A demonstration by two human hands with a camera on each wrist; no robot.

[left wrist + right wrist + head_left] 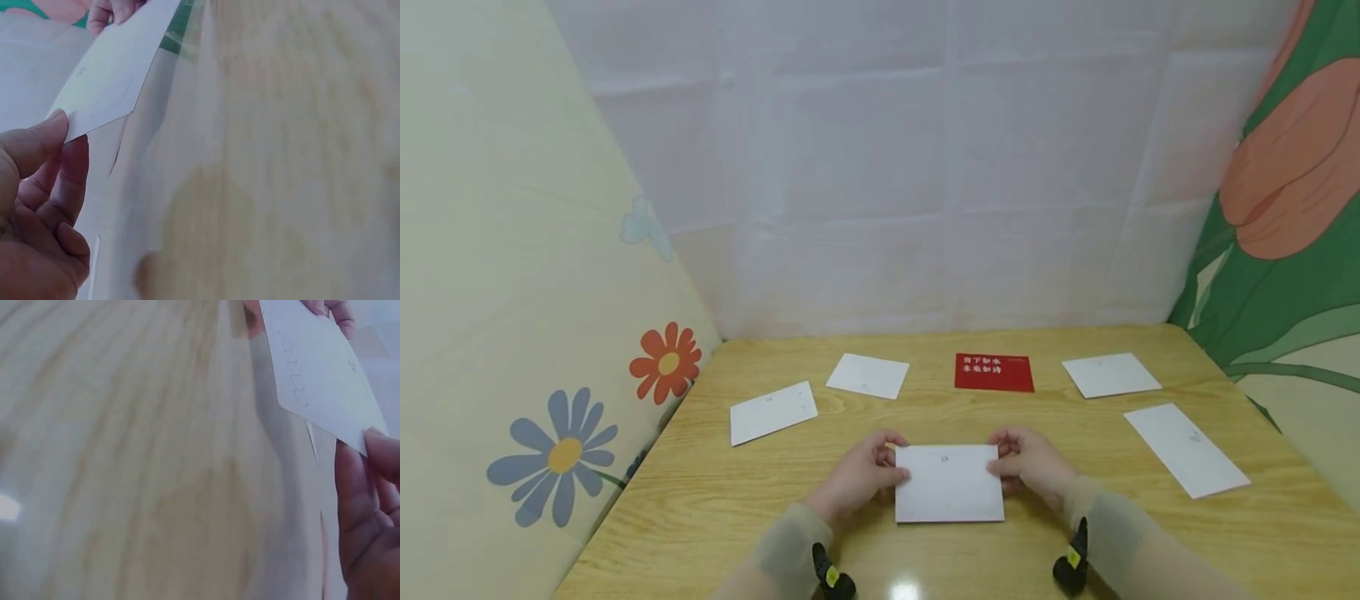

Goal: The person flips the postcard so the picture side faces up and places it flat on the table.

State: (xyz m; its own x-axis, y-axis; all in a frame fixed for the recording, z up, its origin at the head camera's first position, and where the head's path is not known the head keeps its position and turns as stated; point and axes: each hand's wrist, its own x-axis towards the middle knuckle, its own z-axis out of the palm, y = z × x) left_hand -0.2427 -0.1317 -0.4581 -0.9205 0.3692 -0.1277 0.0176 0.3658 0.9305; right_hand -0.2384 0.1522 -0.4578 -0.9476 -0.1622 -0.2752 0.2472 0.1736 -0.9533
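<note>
Card (949, 487), white with a small printed mark near its far edge, is located in the head view directly in front of you, over the near part of the wooden table (685, 517) and between your two hands. Your left hand (861, 477) grips its left edge and your right hand (1037, 468) grips its right edge, each toward the far corner, thumbs on the visible face. Five further pieces lie flat around it, apart from your hands: a left white card (773, 417), a rear-left white card (868, 377), a red card (996, 382) with white characters, a rear-right white card (1112, 377) and a right white card (1180, 454). A black wrist unit (1072, 560) is fitted at each of your cuffs. White sheeting (850, 167) covers the rear. In the left wrist view, your left thumb and fingers pinch the card close to one corner, the other fingers curling toward the palm; the card is held clear of the tabletop, your right hand at its opposite end. In the right wrist view, your right thumb and fingers pinch the near end; wavy marks run along one long side, and your left fingers grasp the far end.
</note>
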